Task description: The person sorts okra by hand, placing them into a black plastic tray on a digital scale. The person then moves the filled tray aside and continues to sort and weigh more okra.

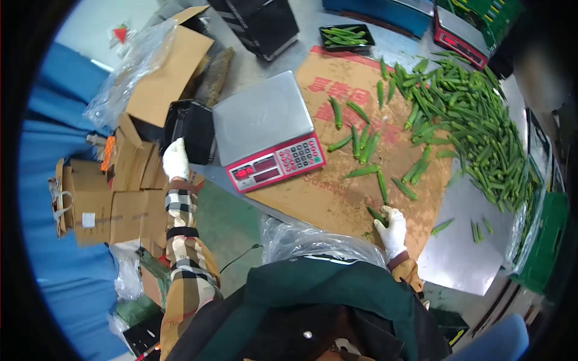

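My left hand, in a white glove, is closed on the near edge of a black plastic tray at the left of the scale. The tray's far part sits beside the scale's metal platform. My right hand, also gloved in white, is closed around an okra pod near the front edge of a cardboard sheet. Several loose okra pods lie on the sheet between the scale and the large okra pile. The red and silver digital scale has nothing on its platform.
A black tray filled with okra stands at the back, near a tall black stack. Another red scale is at the back right. Cardboard boxes crowd the left; a green crate stands at the right.
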A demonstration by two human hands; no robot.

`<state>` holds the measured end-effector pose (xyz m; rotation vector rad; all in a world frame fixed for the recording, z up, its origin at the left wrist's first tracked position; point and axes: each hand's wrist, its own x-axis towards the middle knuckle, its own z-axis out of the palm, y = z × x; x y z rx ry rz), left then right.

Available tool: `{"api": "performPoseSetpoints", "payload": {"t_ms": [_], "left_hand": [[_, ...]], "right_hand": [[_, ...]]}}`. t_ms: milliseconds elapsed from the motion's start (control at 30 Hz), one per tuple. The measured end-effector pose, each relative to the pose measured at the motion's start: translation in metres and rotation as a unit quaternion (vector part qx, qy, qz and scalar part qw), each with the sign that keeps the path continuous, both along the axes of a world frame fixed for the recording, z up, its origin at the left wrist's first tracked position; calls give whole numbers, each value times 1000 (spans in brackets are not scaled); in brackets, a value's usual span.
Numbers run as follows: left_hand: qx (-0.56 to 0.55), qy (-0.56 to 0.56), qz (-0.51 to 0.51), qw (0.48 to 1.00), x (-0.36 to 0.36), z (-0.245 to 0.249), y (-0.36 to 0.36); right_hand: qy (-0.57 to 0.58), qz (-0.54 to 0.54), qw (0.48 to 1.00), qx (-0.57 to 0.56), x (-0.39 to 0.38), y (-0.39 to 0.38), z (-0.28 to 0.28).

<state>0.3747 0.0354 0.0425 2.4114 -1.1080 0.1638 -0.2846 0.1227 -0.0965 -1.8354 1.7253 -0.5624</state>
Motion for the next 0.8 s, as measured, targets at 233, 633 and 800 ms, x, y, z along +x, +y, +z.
{"api": "performPoseSetpoints", "payload": {"t_ms": [233, 633, 800], "left_hand": [[-297, 109, 54, 947, 30, 2, -20], [-172, 205, -79, 960, 46, -16, -17], [-300, 301, 6, 905, 79, 25, -17]], "right_hand": [[-10, -15, 1000, 16, 1, -1, 8], [-72, -26, 997, 7, -1, 5, 17], [-421, -258, 862, 116, -31, 1, 25]]}}
